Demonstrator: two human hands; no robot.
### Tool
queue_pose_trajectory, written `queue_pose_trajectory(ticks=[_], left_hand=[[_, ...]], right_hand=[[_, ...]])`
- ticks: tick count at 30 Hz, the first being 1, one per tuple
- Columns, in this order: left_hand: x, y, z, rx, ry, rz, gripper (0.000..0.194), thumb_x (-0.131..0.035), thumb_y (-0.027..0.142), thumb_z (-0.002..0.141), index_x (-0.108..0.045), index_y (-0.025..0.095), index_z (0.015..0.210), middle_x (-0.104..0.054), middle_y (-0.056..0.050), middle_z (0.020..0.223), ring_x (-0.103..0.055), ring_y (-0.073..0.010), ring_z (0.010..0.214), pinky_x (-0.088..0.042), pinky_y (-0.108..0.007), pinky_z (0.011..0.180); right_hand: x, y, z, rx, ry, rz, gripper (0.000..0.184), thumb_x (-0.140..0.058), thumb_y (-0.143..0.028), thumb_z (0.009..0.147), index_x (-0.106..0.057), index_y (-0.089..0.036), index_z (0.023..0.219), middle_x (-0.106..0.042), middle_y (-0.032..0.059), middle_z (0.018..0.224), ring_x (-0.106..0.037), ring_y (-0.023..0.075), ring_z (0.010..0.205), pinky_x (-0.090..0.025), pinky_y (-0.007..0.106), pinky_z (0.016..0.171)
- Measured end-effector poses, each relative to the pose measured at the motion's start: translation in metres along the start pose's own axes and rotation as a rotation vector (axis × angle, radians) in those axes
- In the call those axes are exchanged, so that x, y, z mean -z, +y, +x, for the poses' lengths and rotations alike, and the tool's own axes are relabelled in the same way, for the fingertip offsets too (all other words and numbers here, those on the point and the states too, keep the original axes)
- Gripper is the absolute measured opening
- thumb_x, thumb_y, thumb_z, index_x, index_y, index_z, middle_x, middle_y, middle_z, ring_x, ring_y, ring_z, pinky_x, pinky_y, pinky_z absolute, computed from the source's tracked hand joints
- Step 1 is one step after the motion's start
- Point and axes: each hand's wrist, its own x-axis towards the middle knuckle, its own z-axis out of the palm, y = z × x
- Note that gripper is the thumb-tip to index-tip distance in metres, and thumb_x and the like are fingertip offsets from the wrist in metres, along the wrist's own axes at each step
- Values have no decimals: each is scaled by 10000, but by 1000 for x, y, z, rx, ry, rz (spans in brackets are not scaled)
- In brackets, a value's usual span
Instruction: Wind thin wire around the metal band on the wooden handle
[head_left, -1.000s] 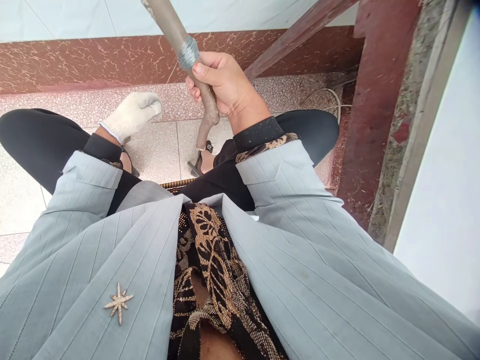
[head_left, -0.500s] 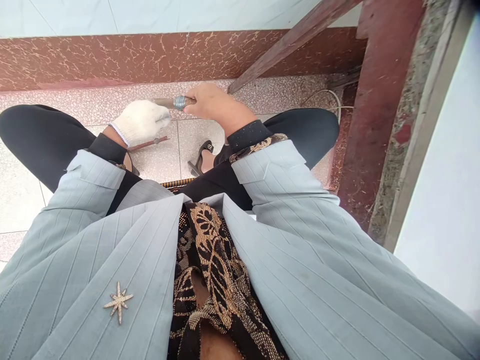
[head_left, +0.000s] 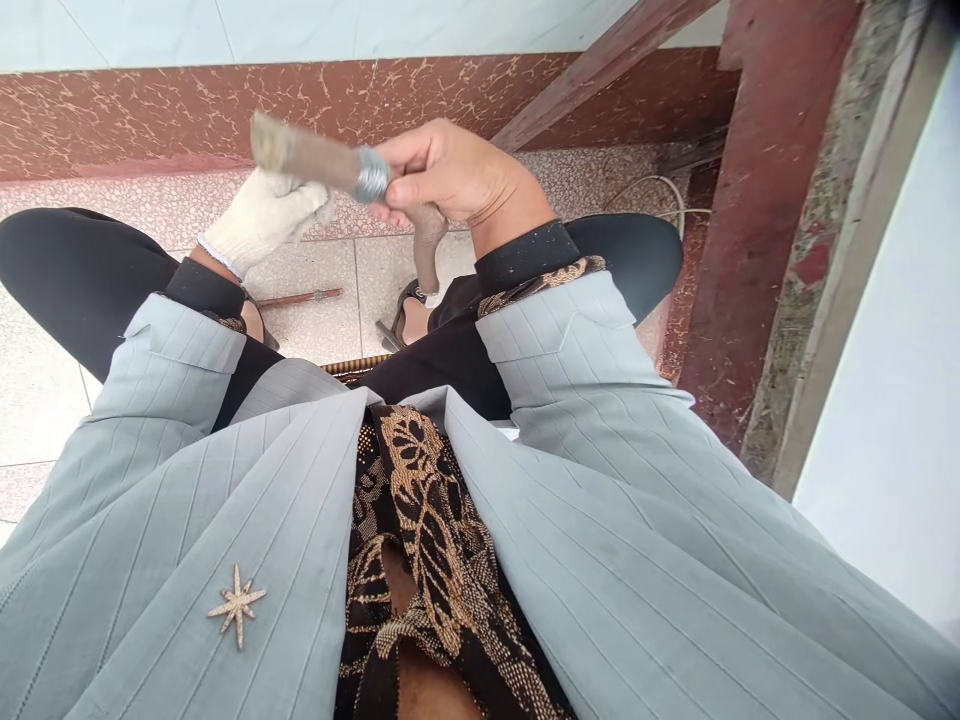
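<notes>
My bare right hand is closed around a brown wooden stick at its band of silvery wire. The stick's blunt left end is raised and smeared by motion. Past my fingers a curved brown piece hangs down; it seems to belong to the same stick. My left hand, in a white knitted glove, is just below the stick's left part with its fingers curled. Whether it touches the stick, or what is in its fingers, I cannot make out.
A thin reddish rod with a small band lies on the tiled floor between my feet. A slanted wooden pole and a red post stand on the right. A cable loops near the post. Ahead is a marbled brown wall base.
My right hand has risen and turned, tilting the stick so its left end swings up and the curved part shows. My left hand has shifted slightly left and up.
</notes>
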Motion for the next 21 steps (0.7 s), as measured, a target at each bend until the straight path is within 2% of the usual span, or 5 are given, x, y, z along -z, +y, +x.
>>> queue_pose_trajectory(ticks=[5,10,14,17,21], left_hand=[[-6,4,2,15,109,16,403,-459,477,967,-790,269,1061,-803,-68,1061,-668,-276,971,-528,-454,924],[-15,9,7,-8,40,165,378,-444,418,977,-787,260,982,-792,-61,1011,-683,-277,1064,-491,-400,982],[-20,9,9,-2,-8,262,408,-407,418,1014,-779,259,1065,-791,-63,958,-662,-268,1109,-462,-379,1002],[-24,7,10,24,-5,363,436,-390,444,1046,-777,253,1100,-788,-79,962,-664,-282,1132,-447,-382,1007],[-24,5,9,44,9,534,455,-392,441,1065,-785,215,1108,-770,-125,1024,-702,-325,1099,-440,-415,950]], right_hand=[[-19,-12,-20,15,47,92,563,-593,-685,1052,-730,-150,1162,-771,64,911,-680,165,1183,-512,268,989],[-12,4,12,48,89,105,584,-596,-702,1070,-662,-148,1246,-749,51,928,-647,157,1140,-506,290,1022],[5,25,45,58,420,-16,494,-585,-644,1072,-657,-192,1260,-713,51,881,-640,200,1016,-535,338,927],[12,36,53,21,606,-326,269,-699,-541,968,-752,-296,1066,-737,88,906,-667,286,1052,-552,382,860],[11,44,55,-46,458,-602,133,-766,-410,867,-765,-278,859,-775,86,906,-698,262,1056,-531,387,999]])
